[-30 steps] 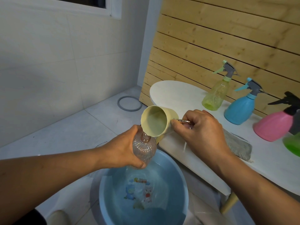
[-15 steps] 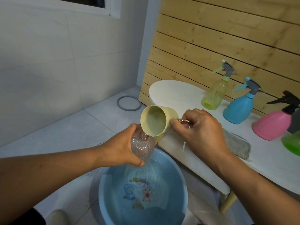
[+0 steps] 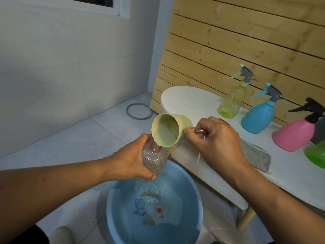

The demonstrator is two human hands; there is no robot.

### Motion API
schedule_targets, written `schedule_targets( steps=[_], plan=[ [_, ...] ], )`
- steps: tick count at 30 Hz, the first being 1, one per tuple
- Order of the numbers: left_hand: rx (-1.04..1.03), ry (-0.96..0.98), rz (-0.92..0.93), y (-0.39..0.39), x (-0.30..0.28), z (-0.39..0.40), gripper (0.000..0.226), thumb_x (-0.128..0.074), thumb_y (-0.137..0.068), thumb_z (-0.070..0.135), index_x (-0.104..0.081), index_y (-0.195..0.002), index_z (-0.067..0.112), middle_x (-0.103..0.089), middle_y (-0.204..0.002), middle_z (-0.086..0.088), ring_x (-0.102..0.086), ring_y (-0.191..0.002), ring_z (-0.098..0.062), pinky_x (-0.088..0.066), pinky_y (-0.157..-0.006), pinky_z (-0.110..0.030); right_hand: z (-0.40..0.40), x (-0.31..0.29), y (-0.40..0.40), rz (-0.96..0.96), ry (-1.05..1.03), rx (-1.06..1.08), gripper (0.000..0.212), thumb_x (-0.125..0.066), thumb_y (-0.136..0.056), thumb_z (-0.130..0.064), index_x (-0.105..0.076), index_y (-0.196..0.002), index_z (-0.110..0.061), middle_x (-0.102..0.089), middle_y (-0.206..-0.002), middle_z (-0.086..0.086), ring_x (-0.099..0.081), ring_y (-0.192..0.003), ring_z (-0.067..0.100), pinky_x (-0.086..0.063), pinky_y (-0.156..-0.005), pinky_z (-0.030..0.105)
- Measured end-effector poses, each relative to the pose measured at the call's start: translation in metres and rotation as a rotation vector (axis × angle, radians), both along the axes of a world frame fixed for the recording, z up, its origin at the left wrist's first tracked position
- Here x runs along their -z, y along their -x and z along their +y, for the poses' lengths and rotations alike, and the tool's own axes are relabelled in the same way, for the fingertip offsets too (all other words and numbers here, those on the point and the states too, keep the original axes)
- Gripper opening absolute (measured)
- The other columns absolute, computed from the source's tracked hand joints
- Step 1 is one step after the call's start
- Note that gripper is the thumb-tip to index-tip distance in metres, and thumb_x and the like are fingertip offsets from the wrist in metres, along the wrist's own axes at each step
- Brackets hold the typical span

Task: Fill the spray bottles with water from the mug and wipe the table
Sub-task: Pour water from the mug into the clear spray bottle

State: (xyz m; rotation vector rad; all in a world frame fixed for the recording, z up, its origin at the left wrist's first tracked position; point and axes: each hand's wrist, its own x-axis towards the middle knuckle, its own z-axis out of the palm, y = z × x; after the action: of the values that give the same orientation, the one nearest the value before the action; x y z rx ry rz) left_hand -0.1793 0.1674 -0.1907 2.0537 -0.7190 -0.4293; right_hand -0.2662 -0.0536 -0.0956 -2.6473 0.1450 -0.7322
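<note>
My left hand [image 3: 131,160] grips a clear ribbed bottle [image 3: 153,158] with its cap off, upright over the blue basin [image 3: 112,208]. My right hand [image 3: 217,140] holds the metal handle of a cream mug [image 3: 168,132], tipped so its lip sits over the bottle's open neck. On the white table [image 3: 190,103] stand capped spray bottles: yellow-green [image 3: 231,103], blue [image 3: 257,118], pink [image 3: 294,135] and green [image 3: 315,154] at the right edge. A grey cloth [image 3: 257,158] lies on the table behind my right wrist.
The basin holds water and sits on the tiled floor below the table's front edge. A grey ring [image 3: 139,110] lies on the floor near the wall. A wooden slat panel [image 3: 228,41] backs the table. A table leg [image 3: 246,219] slants down at right.
The mug has tipped slightly further over the bottle's neck. Both hands stay in almost the same place above the basin.
</note>
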Motion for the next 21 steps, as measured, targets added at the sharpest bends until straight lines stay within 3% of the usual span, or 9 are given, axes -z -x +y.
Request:
schedule_targets(
  steps=[13, 17, 21],
  plan=[
    [0.008, 0.009, 0.006, -0.0005, -0.0003, 0.0002, 0.098, -0.101, -0.060, 0.027, -0.038, -0.134, 0.039, -0.054, -0.123, 0.027, -0.056, -0.109, 0.013, -0.051, -0.083, -0.010, 0.0023, -0.0012, 0.0014, -0.013, 0.038, -0.001, 0.039, -0.068, -0.088, -0.041, -0.047, -0.059, -0.027, -0.047, -0.062, -0.010, -0.046, -0.063, 0.005, -0.032, -0.073, 0.034],
    [0.007, 0.009, 0.009, -0.0006, -0.0002, 0.0005, 0.099, -0.101, -0.059, 0.028, -0.039, -0.135, 0.040, -0.055, -0.123, 0.026, -0.057, -0.110, 0.011, -0.053, -0.087, -0.014, 0.0044, -0.0036, 0.0032, -0.013, 0.047, -0.015, 0.037, -0.069, -0.088, -0.040, -0.049, -0.060, -0.027, -0.048, -0.063, -0.008, -0.046, -0.062, 0.007, -0.027, -0.059, 0.030],
    [0.010, 0.012, 0.011, -0.0006, -0.0007, 0.0004, 0.100, -0.101, -0.059, 0.028, -0.038, -0.136, 0.040, -0.055, -0.124, 0.026, -0.056, -0.111, 0.012, -0.053, -0.086, -0.014, 0.0046, -0.0033, 0.0036, -0.024, 0.052, -0.019, 0.036, -0.066, -0.088, -0.041, -0.049, -0.060, -0.027, -0.048, -0.063, -0.007, -0.046, -0.062, 0.007, -0.027, -0.065, 0.031]
  ],
)
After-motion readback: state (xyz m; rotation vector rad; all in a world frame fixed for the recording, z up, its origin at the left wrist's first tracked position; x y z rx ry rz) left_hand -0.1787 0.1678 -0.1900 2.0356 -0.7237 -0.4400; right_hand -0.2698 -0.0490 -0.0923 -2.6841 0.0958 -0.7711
